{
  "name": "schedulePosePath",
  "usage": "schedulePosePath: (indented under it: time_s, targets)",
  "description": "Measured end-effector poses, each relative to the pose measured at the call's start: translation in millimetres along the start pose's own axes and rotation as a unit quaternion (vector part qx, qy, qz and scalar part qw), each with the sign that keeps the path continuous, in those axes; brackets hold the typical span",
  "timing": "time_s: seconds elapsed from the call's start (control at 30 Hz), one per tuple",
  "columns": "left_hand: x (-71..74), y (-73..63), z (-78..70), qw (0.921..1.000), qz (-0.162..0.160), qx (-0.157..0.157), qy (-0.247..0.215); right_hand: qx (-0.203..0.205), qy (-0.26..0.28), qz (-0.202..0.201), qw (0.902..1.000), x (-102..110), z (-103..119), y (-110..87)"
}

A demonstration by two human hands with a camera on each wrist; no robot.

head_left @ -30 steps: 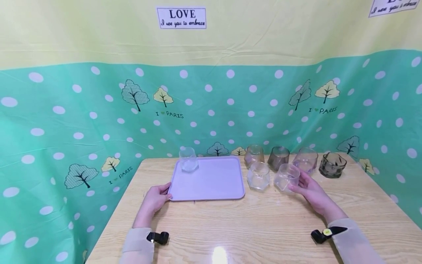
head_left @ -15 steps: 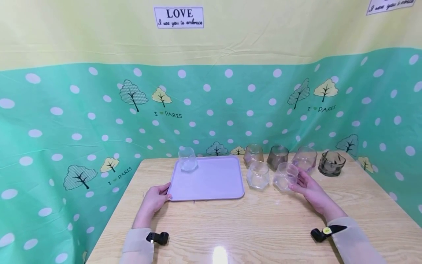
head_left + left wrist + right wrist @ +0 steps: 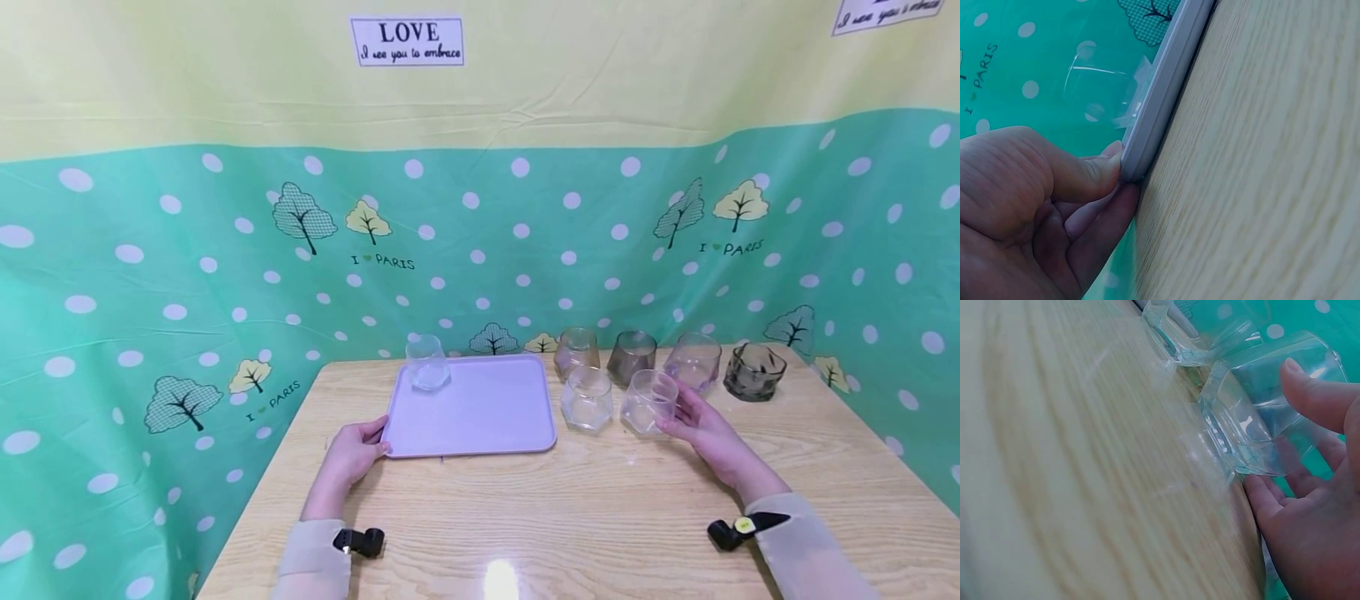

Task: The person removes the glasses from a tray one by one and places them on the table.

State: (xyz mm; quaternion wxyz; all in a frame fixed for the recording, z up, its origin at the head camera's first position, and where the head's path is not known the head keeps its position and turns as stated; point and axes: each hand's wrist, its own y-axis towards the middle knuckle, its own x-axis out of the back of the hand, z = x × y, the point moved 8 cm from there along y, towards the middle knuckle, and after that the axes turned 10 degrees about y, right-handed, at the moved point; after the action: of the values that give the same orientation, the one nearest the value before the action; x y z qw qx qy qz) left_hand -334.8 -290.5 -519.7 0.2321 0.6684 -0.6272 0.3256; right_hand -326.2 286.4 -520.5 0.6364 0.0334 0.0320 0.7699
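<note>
My left hand (image 3: 354, 452) grips the near left corner of a light purple tray (image 3: 480, 417). In the left wrist view the thumb lies against the tray's rim (image 3: 1147, 119), with fingers below it. A clear glass (image 3: 428, 364) stands on the tray's far left part. On the right, my right hand (image 3: 708, 437) holds a clear glass with a faceted base (image 3: 647, 404). Thumb and fingers are round its side in the right wrist view, and the glass (image 3: 1247, 406) stands on the table. Another clear glass (image 3: 588, 400) stands just left of it.
Behind these stand an amber glass (image 3: 577, 353), a dark grey glass (image 3: 632, 358) and a pale purple glass (image 3: 693, 362). A smoky short glass (image 3: 754, 372) is at far right. The wooden table (image 3: 525, 508) backs onto a green curtain (image 3: 517, 242).
The head view has shifted very slightly. Both hands keep their hold, and the tray and glasses stay in place.
</note>
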Motion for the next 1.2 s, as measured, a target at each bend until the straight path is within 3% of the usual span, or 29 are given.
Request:
schedulePosePath:
  time_s: [0.23, 0.43, 0.6, 0.87, 1.03, 1.2]
  targets:
    - [0.3, -0.7, 1.5, 1.0, 0.003, 0.001, 0.002, 0.019, 0.02, 0.006, 0.9996, -2.6, 5.8, -0.1]
    - [-0.2, 0.6, 3.8, 1.0, 0.005, 0.0, 0.002, 0.036, 0.001, -0.013, 0.9993, 0.9, 14.0, -3.0]
    - [-0.2, 0.5, 3.6, 1.0, 0.004, -0.001, -0.001, 0.087, -0.018, -0.031, 0.9955, 1.4, 27.0, -5.3]
    - [-1.1, 1.0, 3.9, 1.0, 0.0, 0.0, -0.003, 0.163, 0.024, -0.05, 0.985, -3.4, 46.8, -9.0]
    - [-1.6, -0.2, 4.8, 0.9999, 0.001, -0.001, -0.015, 0.221, 0.045, -0.092, 0.9698, -9.6, 66.9, -14.1]
    - [0.1, -1.1, 1.3, 0.9998, 0.001, -0.006, -0.019, 0.304, 0.068, -0.133, 0.941, -25.0, 95.4, -23.5]
